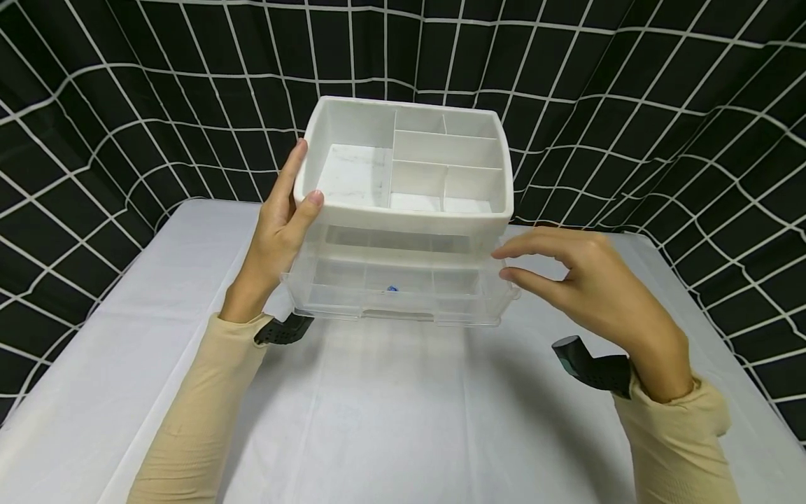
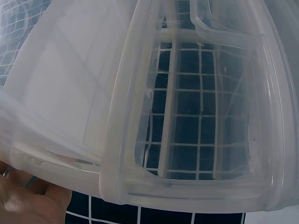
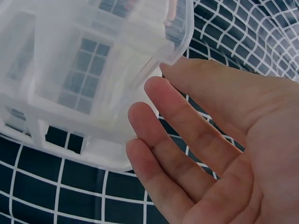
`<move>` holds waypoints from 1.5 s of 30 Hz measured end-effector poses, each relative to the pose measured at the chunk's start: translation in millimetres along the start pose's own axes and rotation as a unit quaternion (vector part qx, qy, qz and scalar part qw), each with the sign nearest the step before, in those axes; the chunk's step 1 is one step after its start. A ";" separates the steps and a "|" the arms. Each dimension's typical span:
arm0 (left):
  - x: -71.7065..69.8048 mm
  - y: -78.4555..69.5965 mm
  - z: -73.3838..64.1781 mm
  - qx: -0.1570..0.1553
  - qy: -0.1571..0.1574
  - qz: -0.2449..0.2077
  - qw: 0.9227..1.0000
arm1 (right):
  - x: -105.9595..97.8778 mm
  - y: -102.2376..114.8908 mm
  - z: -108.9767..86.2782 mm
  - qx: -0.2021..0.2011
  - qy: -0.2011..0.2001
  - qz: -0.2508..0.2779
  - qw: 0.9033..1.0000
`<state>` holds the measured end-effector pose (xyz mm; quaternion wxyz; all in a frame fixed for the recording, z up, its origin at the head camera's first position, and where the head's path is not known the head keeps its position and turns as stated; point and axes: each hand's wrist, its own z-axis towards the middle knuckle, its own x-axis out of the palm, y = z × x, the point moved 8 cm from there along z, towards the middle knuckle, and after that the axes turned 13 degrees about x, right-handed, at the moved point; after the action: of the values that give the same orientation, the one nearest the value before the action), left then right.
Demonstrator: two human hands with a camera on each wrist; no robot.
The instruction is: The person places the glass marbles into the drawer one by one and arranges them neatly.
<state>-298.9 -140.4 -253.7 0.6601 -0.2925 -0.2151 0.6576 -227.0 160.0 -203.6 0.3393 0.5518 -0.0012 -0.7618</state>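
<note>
A white plastic organizer (image 1: 409,222) with a divided top tray tilts toward me in the head view. Below the tray, a clear drawer (image 1: 428,313) sticks out at the front, with a tiny blue item (image 1: 392,288) inside. My left hand (image 1: 277,220) grips the organizer's left side, thumb over the tray's rim; the left wrist view shows part of that hand (image 2: 32,203) beside the clear plastic. At the drawer's right side is my right hand (image 1: 579,287), its fingers loosely extended. In the right wrist view, the fingers (image 3: 173,140) hold nothing; whether a fingertip touches the plastic, I cannot tell.
A white cloth (image 1: 390,420) covers the table beneath the organizer. Black fabric with a white grid (image 1: 208,105) surrounds the table at the back and sides. Dark wrist devices (image 1: 592,367) sit at both beige sleeves (image 1: 195,420).
</note>
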 end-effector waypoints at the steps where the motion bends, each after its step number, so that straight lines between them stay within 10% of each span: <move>1: 0.1 -0.1 0.0 0.000 0.000 0.000 1.000 | -0.9 -1.3 -1.1 0.001 -0.003 -0.001 1.000; 45: -0.5 0.5 -0.1 0.003 -0.004 0.001 1.000 | -5.9 -91.5 -45.5 0.145 -0.050 -0.009 0.988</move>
<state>-299.3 -140.9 -254.1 0.6597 -0.2880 -0.2155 0.6599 -235.0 250.4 -250.8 0.2485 0.5564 -0.1239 -0.7831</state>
